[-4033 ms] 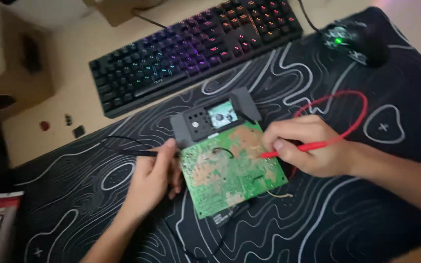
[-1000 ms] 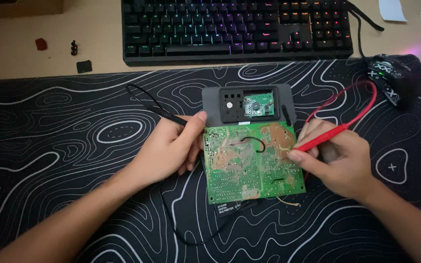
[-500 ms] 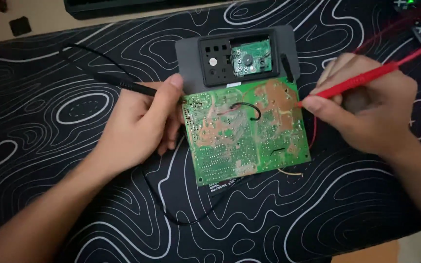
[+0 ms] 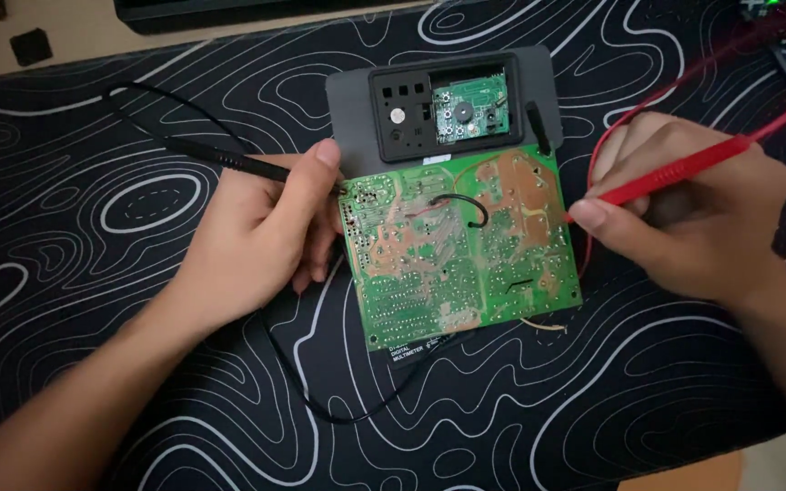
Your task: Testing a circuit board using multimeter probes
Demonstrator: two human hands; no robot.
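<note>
A green circuit board (image 4: 461, 250) lies solder side up on a dark grey meter casing (image 4: 352, 100), whose opened back shows a small green board (image 4: 468, 107). My left hand (image 4: 256, 232) grips a black test probe (image 4: 229, 162) and brings its tip to the board's left edge. My right hand (image 4: 693, 218) holds a red test probe (image 4: 675, 173) like a pen, its tip at the board's right edge. A short black wire loops across the middle of the board.
Everything rests on a black desk mat with white contour lines (image 4: 93, 273). A black lead (image 4: 311, 382) curls below my left hand and a red lead (image 4: 775, 100) arcs at the right. A keyboard edge (image 4: 229, 9) lies along the top, a small black block (image 4: 29, 45) on the bare desk.
The camera has come closer and lower, so the keyboard and mouse have slid almost out of view. Both hands stay on their probes at the board's edges.
</note>
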